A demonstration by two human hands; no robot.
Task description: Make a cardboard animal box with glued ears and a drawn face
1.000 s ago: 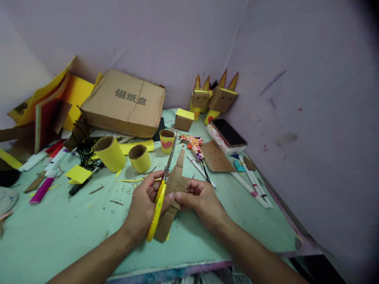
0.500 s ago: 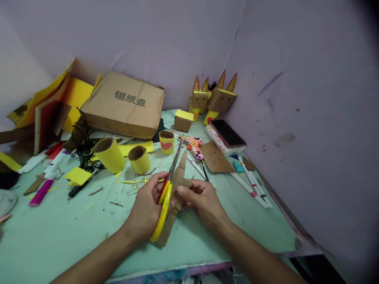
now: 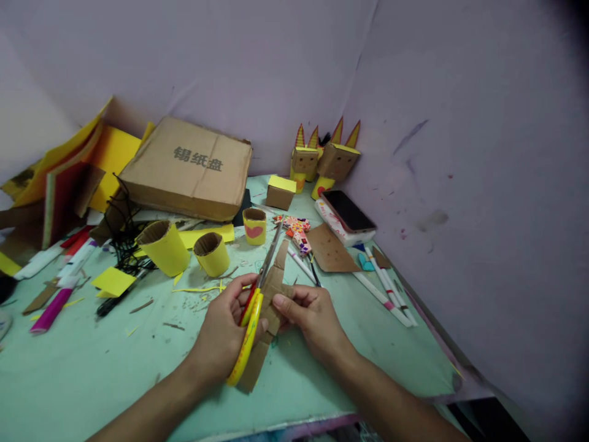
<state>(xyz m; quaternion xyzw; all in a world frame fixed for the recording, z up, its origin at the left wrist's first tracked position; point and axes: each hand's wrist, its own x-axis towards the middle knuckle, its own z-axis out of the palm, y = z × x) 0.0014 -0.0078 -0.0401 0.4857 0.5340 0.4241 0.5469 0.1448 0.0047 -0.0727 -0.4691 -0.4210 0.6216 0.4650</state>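
My left hand [image 3: 225,331] is closed around yellow-handled scissors [image 3: 251,334], whose blades lie together and point away from me. The same hand also pinches a long brown cardboard strip [image 3: 257,362] behind the scissors. The strip is creased across several places and narrows at its far end. From the other side my right hand [image 3: 313,313] grips the strip's short side flap, its thumb on top and the fingers curled beneath. Just beyond the hands stand a short yellow paper-covered tube [image 3: 212,258] and another tube with a pink heart [image 3: 254,228].
A large cardboard box [image 3: 188,166] rests at the back left beside yellow sheets [image 3: 113,162]. Box-headed cardboard figures [image 3: 338,161] lean in the corner. A phone [image 3: 348,210] lies on a tissue pack. Markers [image 3: 381,298] and a flowery glue gun [image 3: 299,230] are scattered about.
The scissors have turned slightly, so their red inner side now shows. My right thumb has shifted on the cardboard strip. The view has tilted up a little.
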